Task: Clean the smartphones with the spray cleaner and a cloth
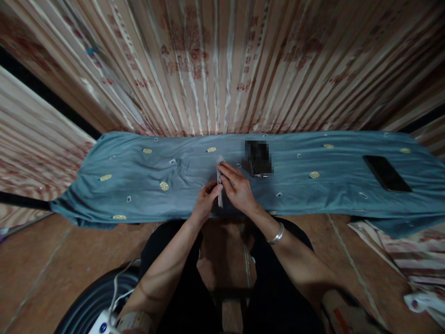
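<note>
Slim pale strip-like object (219, 183), too small to name surely, stood on edge over the near side of the blue cloth (139, 185), pinched from both sides. Left hand (206, 202) curled its fingers closed around the lower end, seemingly to steady it; right hand (238, 185) laid thumb and forefinger closed on the upper part. A dark phone (386, 173) lay flat, well apart to the right. Red writing on the striped curtain (222, 69) was too blurred to read.
</note>
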Tool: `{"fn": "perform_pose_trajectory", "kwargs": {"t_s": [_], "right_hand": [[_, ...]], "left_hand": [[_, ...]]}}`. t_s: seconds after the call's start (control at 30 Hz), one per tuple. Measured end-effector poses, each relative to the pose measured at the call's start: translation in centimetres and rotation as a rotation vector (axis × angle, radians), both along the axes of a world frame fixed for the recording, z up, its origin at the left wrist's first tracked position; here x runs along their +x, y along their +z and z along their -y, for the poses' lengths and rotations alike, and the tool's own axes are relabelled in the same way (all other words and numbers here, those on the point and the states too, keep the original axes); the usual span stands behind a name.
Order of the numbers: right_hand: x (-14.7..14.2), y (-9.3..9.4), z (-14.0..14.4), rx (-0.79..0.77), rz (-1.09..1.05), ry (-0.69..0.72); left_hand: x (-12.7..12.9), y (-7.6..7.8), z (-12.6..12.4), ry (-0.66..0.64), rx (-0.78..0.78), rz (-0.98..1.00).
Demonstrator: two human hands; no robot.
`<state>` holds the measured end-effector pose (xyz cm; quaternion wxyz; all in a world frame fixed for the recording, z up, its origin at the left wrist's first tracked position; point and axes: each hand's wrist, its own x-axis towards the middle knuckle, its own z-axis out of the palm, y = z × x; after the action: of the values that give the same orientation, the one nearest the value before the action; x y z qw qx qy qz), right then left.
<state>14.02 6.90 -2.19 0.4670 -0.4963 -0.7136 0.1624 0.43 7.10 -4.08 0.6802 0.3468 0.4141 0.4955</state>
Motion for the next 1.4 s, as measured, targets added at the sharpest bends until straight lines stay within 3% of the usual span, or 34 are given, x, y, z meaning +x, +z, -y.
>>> {"fn": "perform_pose_trajectory", "kwargs": {"t_s": [0.17,0.4,0.87,1.4], "right_hand": [[-0.6,-0.3,0.2,0.018,0.000,0.035],[-0.1,-0.5,-0.3,0.024,0.045,-0.028],[1.1,-1.6,-1.5,0.024,0.059,-0.104],[1.1,-1.6,-1.4,0.042,0.070,-0.077]], "left_hand": [[-0.3,0.0,-0.2,-0.017,-0.037,0.068],[-0.1,0.4,0.3,-0.076,-0.111,0.181],[-0.4,2.4,0.9,-0.157,-0.320,0.342],[-0.9,2.3,0.6,-0.146,-0.402,0.440]]}}
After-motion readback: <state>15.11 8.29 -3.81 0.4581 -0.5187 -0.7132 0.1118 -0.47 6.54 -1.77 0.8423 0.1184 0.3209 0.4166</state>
